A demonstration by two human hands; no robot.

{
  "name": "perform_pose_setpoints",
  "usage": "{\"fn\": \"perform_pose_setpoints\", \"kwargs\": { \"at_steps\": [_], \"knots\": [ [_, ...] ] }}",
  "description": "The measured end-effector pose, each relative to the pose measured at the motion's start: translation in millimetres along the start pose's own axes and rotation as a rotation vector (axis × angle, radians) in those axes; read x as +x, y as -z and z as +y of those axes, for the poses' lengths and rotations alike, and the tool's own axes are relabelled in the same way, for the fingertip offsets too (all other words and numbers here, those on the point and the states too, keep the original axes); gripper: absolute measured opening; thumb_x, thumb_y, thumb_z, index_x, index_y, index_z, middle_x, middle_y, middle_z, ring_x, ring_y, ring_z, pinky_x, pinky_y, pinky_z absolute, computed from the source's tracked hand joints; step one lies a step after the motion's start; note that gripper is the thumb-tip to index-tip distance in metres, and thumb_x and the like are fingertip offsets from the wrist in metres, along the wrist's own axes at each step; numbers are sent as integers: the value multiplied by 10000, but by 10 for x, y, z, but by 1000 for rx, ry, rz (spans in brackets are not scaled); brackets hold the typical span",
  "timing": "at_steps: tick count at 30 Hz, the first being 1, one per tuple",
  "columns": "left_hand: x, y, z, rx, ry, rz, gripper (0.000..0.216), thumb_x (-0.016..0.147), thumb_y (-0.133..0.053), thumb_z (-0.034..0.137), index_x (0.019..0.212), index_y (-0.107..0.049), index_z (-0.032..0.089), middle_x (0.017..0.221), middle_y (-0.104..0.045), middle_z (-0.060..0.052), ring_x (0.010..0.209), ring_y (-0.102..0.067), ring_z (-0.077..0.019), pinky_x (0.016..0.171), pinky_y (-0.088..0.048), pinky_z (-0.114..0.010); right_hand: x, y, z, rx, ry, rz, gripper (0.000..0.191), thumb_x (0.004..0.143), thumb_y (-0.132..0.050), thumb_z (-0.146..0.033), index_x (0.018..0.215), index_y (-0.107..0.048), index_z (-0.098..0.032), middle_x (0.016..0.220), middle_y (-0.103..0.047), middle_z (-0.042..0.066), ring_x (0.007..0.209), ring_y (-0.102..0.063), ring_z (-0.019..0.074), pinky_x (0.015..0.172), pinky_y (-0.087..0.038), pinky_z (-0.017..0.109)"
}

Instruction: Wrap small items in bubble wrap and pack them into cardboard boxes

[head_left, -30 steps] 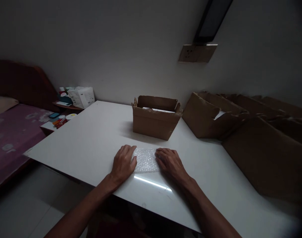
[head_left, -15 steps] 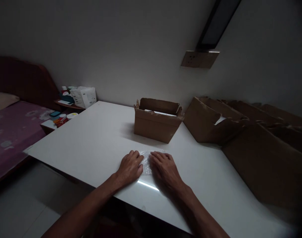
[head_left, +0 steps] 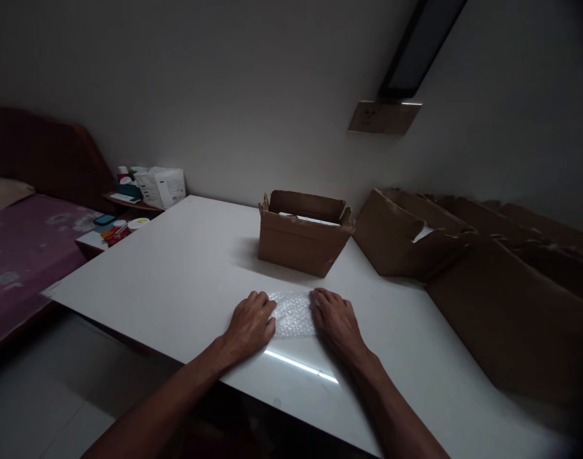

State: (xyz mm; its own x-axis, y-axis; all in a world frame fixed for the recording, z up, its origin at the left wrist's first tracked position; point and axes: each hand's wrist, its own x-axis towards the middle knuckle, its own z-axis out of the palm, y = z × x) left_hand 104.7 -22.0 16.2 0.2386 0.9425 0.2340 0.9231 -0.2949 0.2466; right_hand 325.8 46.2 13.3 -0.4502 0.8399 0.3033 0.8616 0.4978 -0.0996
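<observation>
A small clear sheet of bubble wrap (head_left: 294, 315) lies flat on the white table (head_left: 177, 274), near its front edge. My left hand (head_left: 253, 319) rests at the sheet's left end, fingers curled and closed on it, thumb along the near side. At the right end, my right hand (head_left: 337, 319) has its bent fingers together and closed on the wrap; the fingertips are partly hidden. Just beyond the sheet stands an open cardboard box (head_left: 303, 245) with something white inside.
More open cardboard boxes (head_left: 416, 236) line the table's right side. A wall socket plate (head_left: 384, 118) sits under a dark-framed screen (head_left: 423, 51). On the left are a bed (head_left: 37, 248) and a small stand with a white package (head_left: 162, 187).
My right hand has slid to the right across the bubble wrap, from its middle to its right end, so more of the sheet shows. My left hand has stayed in place.
</observation>
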Motion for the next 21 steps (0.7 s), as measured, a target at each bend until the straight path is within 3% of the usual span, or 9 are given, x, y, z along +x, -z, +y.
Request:
{"fn": "perform_pose_setpoints", "kwargs": {
  "at_steps": [5, 11, 21],
  "knots": [
    [-3, -28, -15, -14, -5, 18, 140, 838, -525, 142, 941, -596, 206, 1027, -611, -63, 966, -533, -233, 802, -494, -361, -15, 52, 77, -45, -115, 29, 241, 944, -468, -260, 1082, -641, -164, 1030, -702, 121, 942, -595, 274, 814, -358, 381],
    [-15, -47, -28, -25, -8, 44, 140, 829, -533, 132, 927, -598, 208, 1025, -612, -63, 966, -535, -230, 804, -495, -355, -23, 71, 97, -18, -153, 18, 209, 925, -517, -336, 834, -643, -196, 847, -700, 76, 824, -579, 245, 764, -317, 361],
    [-51, -51, -15, -87, 3, 99, 172, 823, -527, 118, 949, -608, 202, 1004, -617, -55, 970, -548, -224, 836, -492, -345, -26, 133, 52, 129, -143, 25, 145, 887, -489, -223, 882, -631, -196, 798, -714, 64, 760, -607, 218, 773, -342, 349]
  ]
}}
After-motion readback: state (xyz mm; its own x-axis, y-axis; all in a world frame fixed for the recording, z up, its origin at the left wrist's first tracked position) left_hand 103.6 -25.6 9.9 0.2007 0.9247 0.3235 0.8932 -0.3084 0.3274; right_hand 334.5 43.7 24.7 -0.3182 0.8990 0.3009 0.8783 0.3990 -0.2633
